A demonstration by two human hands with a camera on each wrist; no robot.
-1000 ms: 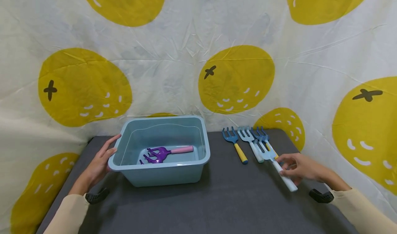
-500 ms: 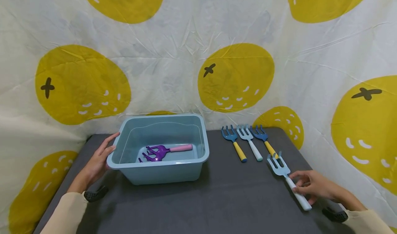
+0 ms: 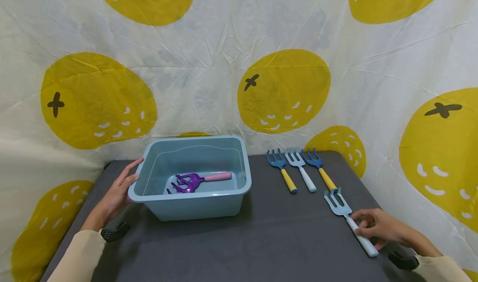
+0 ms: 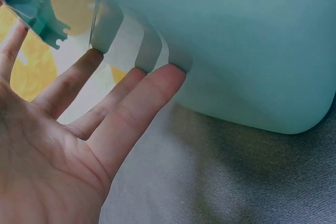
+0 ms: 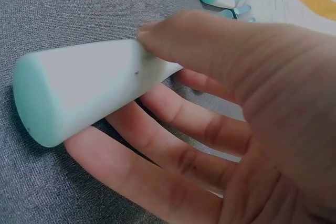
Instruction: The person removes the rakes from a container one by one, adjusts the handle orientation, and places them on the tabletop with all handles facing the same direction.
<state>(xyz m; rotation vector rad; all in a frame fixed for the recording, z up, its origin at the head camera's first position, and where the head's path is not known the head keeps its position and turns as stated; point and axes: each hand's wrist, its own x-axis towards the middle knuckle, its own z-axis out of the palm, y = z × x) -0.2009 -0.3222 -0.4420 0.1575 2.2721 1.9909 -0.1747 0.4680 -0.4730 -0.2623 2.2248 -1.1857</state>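
Observation:
My right hand [image 3: 384, 227] holds a light blue hand fork [image 3: 339, 204] by its white handle, low over the table at the right. In the right wrist view the thumb lies on top of the handle [image 5: 89, 77] and the fingers curl beneath it, near the pale green butt end. At the left end of a light blue plastic basin [image 3: 194, 209], my left hand [image 3: 115, 197] rests with its fingers stretched out. The left wrist view has these straight fingertips against the basin's outer wall [image 4: 252, 51]. Inside the basin lies a purple hand fork [image 3: 194, 183] with a pink handle.
Behind the right hand, a blue fork with yellow handle [image 3: 277, 162], a light blue fork with white handle [image 3: 306, 180] and another blue-and-yellow fork [image 3: 325, 178] lie side by side on the dark grey table [image 3: 254, 248]. A fruit-patterned cloth [image 3: 209, 91] hangs behind the table.
The right hand has drawn the light blue fork toward the front right, away from the other forks, and lowered it close to the table. The left hand stays at the basin.

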